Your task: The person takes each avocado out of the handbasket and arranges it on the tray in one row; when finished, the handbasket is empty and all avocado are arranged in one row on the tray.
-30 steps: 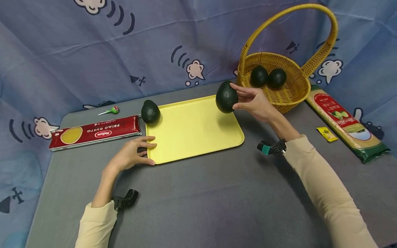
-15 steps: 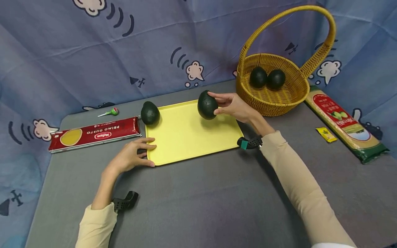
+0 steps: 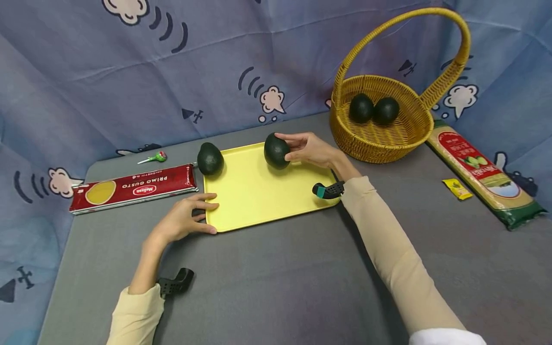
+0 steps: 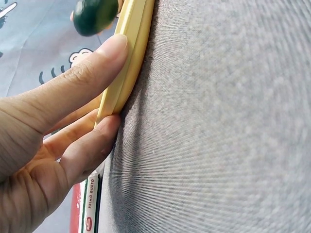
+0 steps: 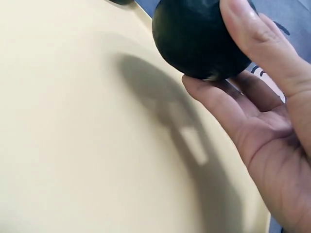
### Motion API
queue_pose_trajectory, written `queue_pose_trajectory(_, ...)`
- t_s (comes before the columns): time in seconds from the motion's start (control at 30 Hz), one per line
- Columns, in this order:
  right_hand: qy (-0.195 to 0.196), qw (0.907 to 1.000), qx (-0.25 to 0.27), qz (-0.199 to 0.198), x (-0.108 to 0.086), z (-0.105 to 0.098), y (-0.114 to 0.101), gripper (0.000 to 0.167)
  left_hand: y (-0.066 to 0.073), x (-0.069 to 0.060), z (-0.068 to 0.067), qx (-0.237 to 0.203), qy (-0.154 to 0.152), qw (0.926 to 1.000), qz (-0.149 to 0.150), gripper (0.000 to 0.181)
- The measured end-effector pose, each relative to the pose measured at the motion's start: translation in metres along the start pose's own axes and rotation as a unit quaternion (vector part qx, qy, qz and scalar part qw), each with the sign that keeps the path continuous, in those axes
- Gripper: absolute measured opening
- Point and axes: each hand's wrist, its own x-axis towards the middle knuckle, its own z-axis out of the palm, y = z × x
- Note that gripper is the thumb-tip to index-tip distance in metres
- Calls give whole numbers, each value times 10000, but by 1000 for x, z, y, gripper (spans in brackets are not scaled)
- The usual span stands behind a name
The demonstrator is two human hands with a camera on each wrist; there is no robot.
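left hand (image 3: 183, 219): grips yellow tray (image 3: 254, 203) | right hand (image 3: 316, 149): holds raised avocado (image 3: 275, 152) over tray | done: tray-corner avocado (image 3: 210, 160) | seemingly pending: two avocados (image 3: 361, 109) in wicker basket (image 3: 366, 150)

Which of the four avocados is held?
The avocado over the tray, in the right grip; another sits at the tray's far left corner, two lie in the basket.

A person's left arm (image 3: 137, 311) extends forward, its left grip (image 3: 183, 218) with thumb and fingers set apart — while the right arm (image 3: 392, 249) slants inward, its right grip (image 3: 310, 149) raised, pinching between thumb and curved fingertips.
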Motion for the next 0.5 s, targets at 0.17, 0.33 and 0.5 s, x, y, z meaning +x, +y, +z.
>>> queue_pose_trajectory(0.17,75,9999,-25,74,15,4,4,65,1,0,0,18,21,10000,-12,59)
queue_pose_trajectory(0.33,197,9995,-136,194,27,10,3,65,-1,1,1,-1,48,10000,-11,59)
queue_pose_trajectory(0.5,317,9989,-218,261,41,19,1,64,-2,2,2,-46,77,10000,-7,59)
